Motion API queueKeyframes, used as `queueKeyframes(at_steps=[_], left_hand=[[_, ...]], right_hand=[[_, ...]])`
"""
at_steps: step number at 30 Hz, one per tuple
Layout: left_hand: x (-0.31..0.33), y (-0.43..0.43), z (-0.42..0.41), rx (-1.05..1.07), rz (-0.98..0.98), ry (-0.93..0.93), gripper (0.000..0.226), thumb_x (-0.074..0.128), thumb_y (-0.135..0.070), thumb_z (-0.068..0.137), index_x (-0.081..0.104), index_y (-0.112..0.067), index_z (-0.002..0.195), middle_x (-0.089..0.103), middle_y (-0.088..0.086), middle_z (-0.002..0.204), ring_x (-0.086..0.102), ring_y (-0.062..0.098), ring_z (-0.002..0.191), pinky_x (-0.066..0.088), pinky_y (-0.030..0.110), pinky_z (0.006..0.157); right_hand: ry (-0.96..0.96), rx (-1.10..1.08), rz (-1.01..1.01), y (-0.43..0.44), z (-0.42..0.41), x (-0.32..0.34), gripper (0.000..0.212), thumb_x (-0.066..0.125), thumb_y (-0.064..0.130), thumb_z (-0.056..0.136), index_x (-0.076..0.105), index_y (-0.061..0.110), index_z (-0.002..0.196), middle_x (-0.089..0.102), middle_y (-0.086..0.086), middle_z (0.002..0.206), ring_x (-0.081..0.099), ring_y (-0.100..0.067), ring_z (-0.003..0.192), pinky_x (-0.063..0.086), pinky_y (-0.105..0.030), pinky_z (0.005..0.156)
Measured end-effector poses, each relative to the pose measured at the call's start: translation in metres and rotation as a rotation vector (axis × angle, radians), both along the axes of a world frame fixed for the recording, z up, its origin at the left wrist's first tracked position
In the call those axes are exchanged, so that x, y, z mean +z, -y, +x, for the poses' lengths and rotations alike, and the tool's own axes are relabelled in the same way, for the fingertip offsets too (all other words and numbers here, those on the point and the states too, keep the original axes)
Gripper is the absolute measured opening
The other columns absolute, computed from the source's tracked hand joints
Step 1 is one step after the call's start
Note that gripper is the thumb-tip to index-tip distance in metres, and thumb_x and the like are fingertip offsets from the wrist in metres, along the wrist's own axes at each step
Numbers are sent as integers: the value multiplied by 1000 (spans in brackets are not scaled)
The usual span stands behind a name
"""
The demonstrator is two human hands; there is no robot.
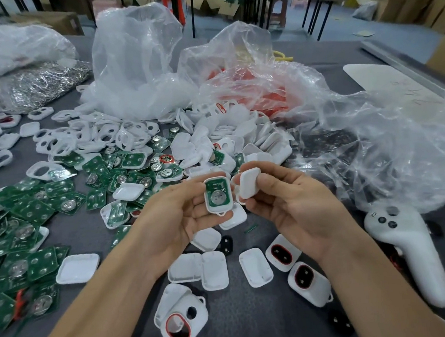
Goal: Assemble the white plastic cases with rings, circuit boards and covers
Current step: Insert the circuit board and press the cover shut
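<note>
Controller (409,253) reads "22"; left hand (172,222) holds case (217,196), right hand (296,210) cover (250,183).

At frame centre a white case (218,209) is standing upright in the left hand (177,221), its green circuit board (217,189) with a silver disc facing out; just right, a plain white cover (249,183) is tilting in the right hand (295,207).
</note>
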State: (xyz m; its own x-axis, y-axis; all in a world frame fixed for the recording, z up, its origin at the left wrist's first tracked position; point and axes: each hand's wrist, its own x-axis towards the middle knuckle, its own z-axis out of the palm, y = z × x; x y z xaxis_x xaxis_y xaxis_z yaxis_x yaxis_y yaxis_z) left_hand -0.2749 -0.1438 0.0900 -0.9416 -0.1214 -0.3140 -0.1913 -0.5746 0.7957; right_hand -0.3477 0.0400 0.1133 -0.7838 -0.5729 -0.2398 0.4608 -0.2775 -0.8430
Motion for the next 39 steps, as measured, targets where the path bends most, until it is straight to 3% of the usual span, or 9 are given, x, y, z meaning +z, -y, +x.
queueKeyframes(at_steps=[5,11,14,18,20,24,32,36,39], left_hand=[[-2,1,0,-75,75,-3,39,51,-8,93,68,-2,128,71,22,124,72,36,109,64,39,74],[0,2,1,-103,99,-5,36,58,-11,88,75,-5,118,71,21,125,71,35,112,64,39,75],[1,2,1,-101,108,-11,33,61,-10,87,76,-8,116,72,19,124,74,30,107,65,40,76],[2,1,1,-107,103,-27,34,65,-10,84,77,-7,115,73,19,122,77,25,96,65,39,74],[1,-1,1,-122,103,-35,34,66,-10,82,78,-7,114,74,18,120,77,26,94,65,38,72],[1,-4,2,-182,87,-49,33,73,-10,82,78,-9,114,74,19,118,76,28,98,64,39,76],[2,-8,5,-205,59,-72,49,80,-21,69,77,-9,117,73,20,120,73,35,103,63,35,73],[3,-8,6,-211,65,-98,48,84,-22,71,78,-10,116,75,17,115,74,31,100,63,33,74],[3,-7,7,-228,81,-122,60,97,-30,63,78,-10,117,77,14,107,77,23,91,63,32,73]], right_hand=[[139,6,-97,1,-1,-3,29,62,9,85,75,1,110,75,-20,104,72,-20,74,59,-25,62],[93,13,-61,1,-2,-6,24,61,10,87,81,6,100,75,-18,102,70,-17,71,57,-23,62],[-3,-20,53,2,-1,-7,18,60,4,95,77,8,97,75,-13,95,67,-16,72,57,-24,64],[-183,2,154,1,1,-5,11,66,8,91,65,10,102,67,-12,92,62,-26,91,53,-37,85],[-264,53,181,-1,2,-3,16,69,14,84,65,11,99,69,-4,82,62,-19,83,52,-31,79],[-449,35,244,-1,5,-2,15,68,-2,92,71,13,91,71,1,79,60,-6,67,48,-16,61],[-825,-141,410,5,11,-6,21,81,7,85,80,27,92,74,6,88,68,-13,78,56,-25,71],[-786,-184,337,6,14,-5,19,85,5,81,82,22,90,77,2,86,73,-19,81,62,-38,75],[-881,-188,338,7,16,-4,22,84,0,79,83,20,89,77,4,92,74,-20,91,61,-30,79]])
